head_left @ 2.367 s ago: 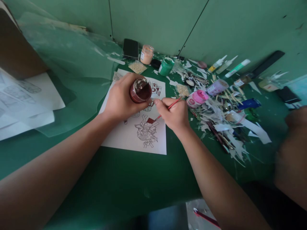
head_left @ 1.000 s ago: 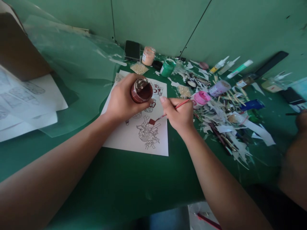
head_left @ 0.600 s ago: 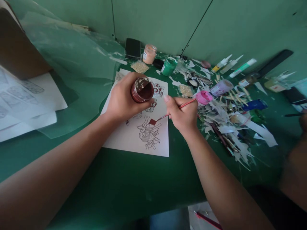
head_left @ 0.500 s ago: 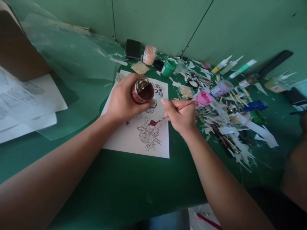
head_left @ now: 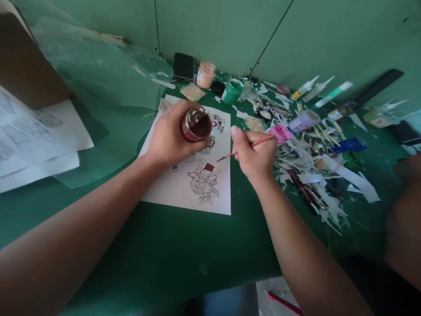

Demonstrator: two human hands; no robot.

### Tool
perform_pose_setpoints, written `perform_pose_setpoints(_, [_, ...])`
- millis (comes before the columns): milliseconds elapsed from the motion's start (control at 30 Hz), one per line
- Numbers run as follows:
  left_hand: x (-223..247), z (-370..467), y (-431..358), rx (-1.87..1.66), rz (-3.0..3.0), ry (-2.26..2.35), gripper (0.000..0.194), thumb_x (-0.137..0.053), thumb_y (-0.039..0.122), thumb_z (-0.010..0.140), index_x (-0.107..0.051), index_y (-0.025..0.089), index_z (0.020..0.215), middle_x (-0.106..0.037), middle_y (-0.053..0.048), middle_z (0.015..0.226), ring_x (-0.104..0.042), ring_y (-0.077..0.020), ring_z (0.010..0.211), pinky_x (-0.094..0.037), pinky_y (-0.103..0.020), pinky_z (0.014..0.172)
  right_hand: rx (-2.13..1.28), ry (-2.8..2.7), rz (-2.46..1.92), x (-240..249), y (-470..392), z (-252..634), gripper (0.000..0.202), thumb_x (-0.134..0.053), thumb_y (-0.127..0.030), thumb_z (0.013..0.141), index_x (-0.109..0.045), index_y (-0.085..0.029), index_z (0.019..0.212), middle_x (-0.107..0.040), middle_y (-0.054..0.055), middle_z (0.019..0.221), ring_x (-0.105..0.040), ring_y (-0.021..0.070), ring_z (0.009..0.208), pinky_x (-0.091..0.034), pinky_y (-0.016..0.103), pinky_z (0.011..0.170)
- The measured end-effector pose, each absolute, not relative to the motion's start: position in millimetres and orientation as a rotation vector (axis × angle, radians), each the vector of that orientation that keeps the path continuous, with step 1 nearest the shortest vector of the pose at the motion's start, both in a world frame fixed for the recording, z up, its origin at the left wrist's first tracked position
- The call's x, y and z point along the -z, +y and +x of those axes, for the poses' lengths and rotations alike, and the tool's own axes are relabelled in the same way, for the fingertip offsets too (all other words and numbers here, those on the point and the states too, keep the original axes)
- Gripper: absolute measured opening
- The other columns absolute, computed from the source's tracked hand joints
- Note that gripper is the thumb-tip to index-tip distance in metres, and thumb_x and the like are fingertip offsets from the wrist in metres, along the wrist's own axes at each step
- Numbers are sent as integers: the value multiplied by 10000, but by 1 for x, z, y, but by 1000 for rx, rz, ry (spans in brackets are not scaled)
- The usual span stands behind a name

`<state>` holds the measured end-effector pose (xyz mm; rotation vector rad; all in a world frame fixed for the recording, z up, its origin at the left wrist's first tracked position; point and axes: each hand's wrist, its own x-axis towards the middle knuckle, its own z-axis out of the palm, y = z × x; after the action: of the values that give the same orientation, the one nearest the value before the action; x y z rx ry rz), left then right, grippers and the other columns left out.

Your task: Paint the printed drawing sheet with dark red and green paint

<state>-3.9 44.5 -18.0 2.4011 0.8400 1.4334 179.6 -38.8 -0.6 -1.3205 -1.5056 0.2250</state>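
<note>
Head view, left hand [head_left: 167, 136] and red jar [head_left: 196, 125] covering drawings [head_left: 205, 150]

A black box [head_left: 183, 66] sits near the wall [head_left: 210, 30]. Beside it is a peach jar [head_left: 205, 75]. A purple jar [head_left: 304, 121] leans over near a blue bottle [head_left: 349, 145] and paper scraps [head_left: 312, 178].

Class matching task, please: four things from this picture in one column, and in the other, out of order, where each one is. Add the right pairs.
Things
1. Paintbrush
2. Dark red jar
3. Round black lid
4. Pink jar

Places
A. Between the peach jar and the green jar
B. In the right hand
C. Beside the purple jar
D. In the left hand

Right pairs: 1-B, 2-D, 3-A, 4-C
</note>
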Motion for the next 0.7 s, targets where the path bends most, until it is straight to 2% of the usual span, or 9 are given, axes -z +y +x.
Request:
perform_pose_setpoints(100, [15,-5,42,-1369,2414,840,491,-805,356,675,-563,223,1082,-679,-27,1072,-655,-241,949,-558,-407,798,-286,-1299,-1200,-2,-38,180,529,-537,-503,932,-516,-234,477,-464,-33,401,-455,95,373,-381,277,419])
perform_pose_setpoints(267, [8,-5,34,-1257,2478,785,424,-745,309,706,-571,206,1079,-668,-54,1049,-647,-248,967,-529,-388,839,-367,-1081,-982,-9,-43,173,434,-531,-468,932,-555,-241,563,-473,-42,441,-478,112,360,-392,285,382])
perform_pose_setpoints(533, [8,-4,33,-1227,2549,782,414,-721,273,694,-574,207,1075,-671,-65,1011,-651,-256,924,-521,-378,799,-263,-1450,-1050,-9,-53,159,346,-540,-414,945,-612,-229,662,-631,-9,594,-590,113,529,-473,274,509])
perform_pose_setpoints(600, [8,-4,32,-1241,2524,772,416,-725,271,694,-571,214,1076,-675,-62,1030,-652,-256,944,-524,-381,823,-265,-1404,-1036,-10,-51,160,362,-541,-416,941,-606,-231,637,-614,-11,571,-576,112,512,-462,272,492])
perform_pose_setpoints(700, [8,-4,33,-1296,2456,791,418,-745,288,702,-570,214,1074,-675,-61,1071,-655,-258,980,-530,-384,854,-296,-1179,-973,-10,-45,166,435,-542,-441,929,-534,-239,543,-499,-38,461,-496,100,412,-407,262,414])
